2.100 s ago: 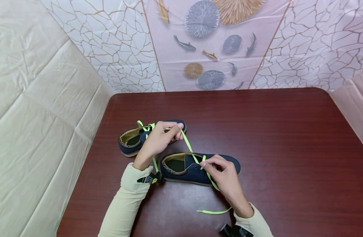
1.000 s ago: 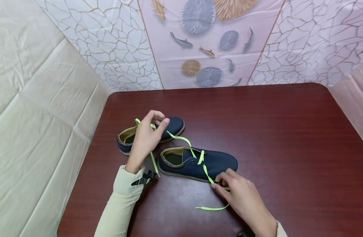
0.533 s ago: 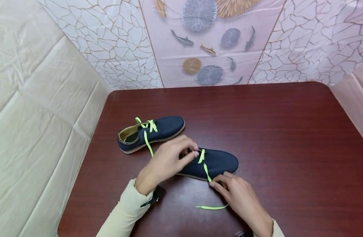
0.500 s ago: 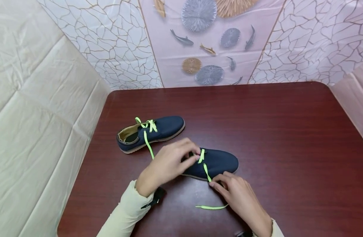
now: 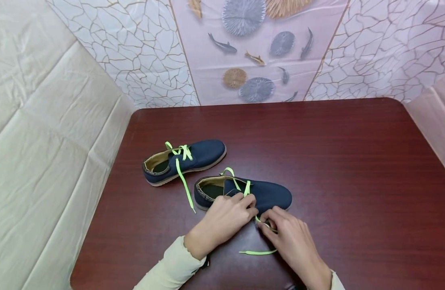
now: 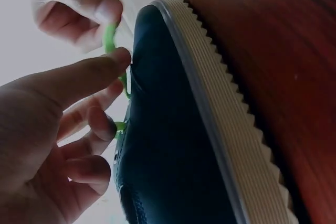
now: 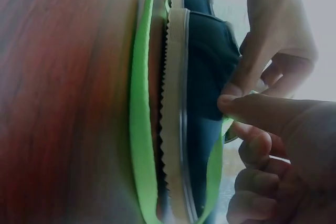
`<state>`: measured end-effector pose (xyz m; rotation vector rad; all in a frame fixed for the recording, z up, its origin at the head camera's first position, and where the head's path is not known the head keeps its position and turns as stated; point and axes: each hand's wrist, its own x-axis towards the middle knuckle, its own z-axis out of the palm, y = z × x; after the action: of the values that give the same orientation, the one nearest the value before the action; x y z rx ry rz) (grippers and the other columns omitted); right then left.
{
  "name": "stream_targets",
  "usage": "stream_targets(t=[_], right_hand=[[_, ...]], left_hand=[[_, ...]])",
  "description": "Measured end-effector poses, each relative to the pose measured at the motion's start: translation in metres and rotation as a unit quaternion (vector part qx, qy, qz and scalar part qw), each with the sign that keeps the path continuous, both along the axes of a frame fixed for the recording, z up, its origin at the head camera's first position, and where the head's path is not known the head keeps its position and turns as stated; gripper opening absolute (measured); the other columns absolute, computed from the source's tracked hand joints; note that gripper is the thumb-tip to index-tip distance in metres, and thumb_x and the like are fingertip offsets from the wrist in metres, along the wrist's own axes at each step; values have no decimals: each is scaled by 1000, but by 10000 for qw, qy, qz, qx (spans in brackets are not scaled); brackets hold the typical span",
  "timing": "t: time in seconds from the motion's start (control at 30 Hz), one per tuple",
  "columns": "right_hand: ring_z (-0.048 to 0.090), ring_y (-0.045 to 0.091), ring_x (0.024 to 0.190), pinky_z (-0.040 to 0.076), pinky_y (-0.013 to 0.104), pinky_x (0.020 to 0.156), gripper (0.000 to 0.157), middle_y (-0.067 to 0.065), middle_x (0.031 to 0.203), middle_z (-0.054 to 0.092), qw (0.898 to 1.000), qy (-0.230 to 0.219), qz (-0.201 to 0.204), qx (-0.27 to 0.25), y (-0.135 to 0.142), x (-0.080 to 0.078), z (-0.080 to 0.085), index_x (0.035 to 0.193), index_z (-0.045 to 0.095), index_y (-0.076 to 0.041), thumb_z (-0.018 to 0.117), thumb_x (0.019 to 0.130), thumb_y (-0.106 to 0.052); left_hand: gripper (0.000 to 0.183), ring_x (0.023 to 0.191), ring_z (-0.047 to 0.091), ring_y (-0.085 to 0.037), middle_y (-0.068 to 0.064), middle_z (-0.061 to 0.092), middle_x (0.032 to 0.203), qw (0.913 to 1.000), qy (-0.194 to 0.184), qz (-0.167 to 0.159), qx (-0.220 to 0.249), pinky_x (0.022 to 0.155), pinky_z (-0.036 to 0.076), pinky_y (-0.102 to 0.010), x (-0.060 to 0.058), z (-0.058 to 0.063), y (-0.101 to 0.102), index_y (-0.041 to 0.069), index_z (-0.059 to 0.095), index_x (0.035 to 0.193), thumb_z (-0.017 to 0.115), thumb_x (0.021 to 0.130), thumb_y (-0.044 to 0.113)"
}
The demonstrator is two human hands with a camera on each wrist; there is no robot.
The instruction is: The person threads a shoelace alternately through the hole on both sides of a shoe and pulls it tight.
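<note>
A navy shoe [image 5: 271, 194] with a pale ridged sole [image 6: 210, 93] lies on the table, toe to the right. A neon yellow-green shoelace [image 7: 140, 93] runs through its eyelets. My left hand [image 5: 226, 219] reaches over the shoe's near side, thumb and forefinger pinching the lace close to the eyelets. Just to its right, my right hand [image 5: 289, 237] pinches the same lace a little further along. From under the right hand, the lace's tipped end [image 5: 258, 253] trails on the table. The lace's other end [image 5: 227, 170] loops loosely over the shoe's far side.
A second navy shoe [image 5: 208, 155] with a matching lace stands behind and to the left; one lace end [image 5: 186, 189] hangs onto the table. Both shoes rest on a dark red-brown table [image 5: 335, 161]. A patterned cloth [image 5: 258, 52] hangs behind it.
My left hand has let go of the lace's far end, moved down and right, and taken the near part. My right hand has moved toward me off the shoe's top, holding the lace.
</note>
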<state>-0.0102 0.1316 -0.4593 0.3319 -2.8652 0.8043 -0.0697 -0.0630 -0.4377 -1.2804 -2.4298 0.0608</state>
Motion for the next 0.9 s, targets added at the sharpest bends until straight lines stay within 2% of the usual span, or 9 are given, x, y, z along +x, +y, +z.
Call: stream_targets(t=[0.1,0.2,0.37,0.47,0.53,0.63,0.73,0.87,0.9], right_hand=[[44,2,73,38,22,53,28,-15,82,49,9988,417,190,144,2,2,2,87,67,-25,91,81,-13],[47,4,80,43,26,60,27,-13,89,53,9968,642,429,212,5,5,3,92,64,-21,87,83,-11],[47,1,74,43,27,65,26,-20,81,52,9994,-66,309,-140,12,10,14,94,62,-27,85,90,-15],[48,1,73,41,25,62,25,-25,78,54,9985,-59,233,-493,24,12,20,94,66,-31,84,91,-14],[50,1,75,42,24,64,28,-27,79,57,9964,307,318,-726,33,12,22,94,67,-31,85,89,-10],[54,1,78,43,22,70,28,-25,84,62,9894,921,483,-1015,46,11,24,93,70,-29,84,87,-6],[56,2,81,42,20,77,30,-20,87,65,9832,1229,619,-1203,55,9,27,94,72,-27,84,84,-1],[57,3,86,40,20,86,34,-16,90,66,9786,1417,760,-1287,60,5,34,100,76,-26,83,82,2],[57,3,88,39,20,88,25,-15,91,66,9785,1444,766,-1256,61,4,36,102,77,-25,82,88,-4]], left_hand=[[18,71,56,-7,13,63,97,9995,-172,-73,254,46,42,-25,0,-1,0,32,76,86,69,100,22],[14,78,61,-4,16,67,102,9960,-650,-255,552,48,43,-23,0,-1,0,34,79,91,71,101,27],[11,95,68,2,20,72,106,9818,-1481,-381,1128,60,49,-16,4,0,-5,34,82,102,71,102,35],[11,98,69,4,20,74,104,9655,-1947,-289,1707,67,50,-14,5,1,-10,32,82,102,71,102,36],[11,93,69,6,19,75,101,9447,-2414,-286,2202,66,49,-12,6,3,-13,30,82,100,73,101,34],[8,85,66,9,17,76,96,9015,-3181,-398,2908,66,47,-11,7,4,-15,26,83,98,76,99,31],[6,75,60,7,14,75,90,8431,-4000,-526,3555,64,48,-13,7,7,-17,20,83,96,80,96,25],[5,68,56,-2,9,73,84,7641,-4872,-469,4203,59,48,-19,8,15,-19,12,83,94,84,92,16],[5,68,56,-3,8,73,83,7483,-5027,-430,4307,59,47,-20,8,17,-19,10,83,93,84,91,15]])
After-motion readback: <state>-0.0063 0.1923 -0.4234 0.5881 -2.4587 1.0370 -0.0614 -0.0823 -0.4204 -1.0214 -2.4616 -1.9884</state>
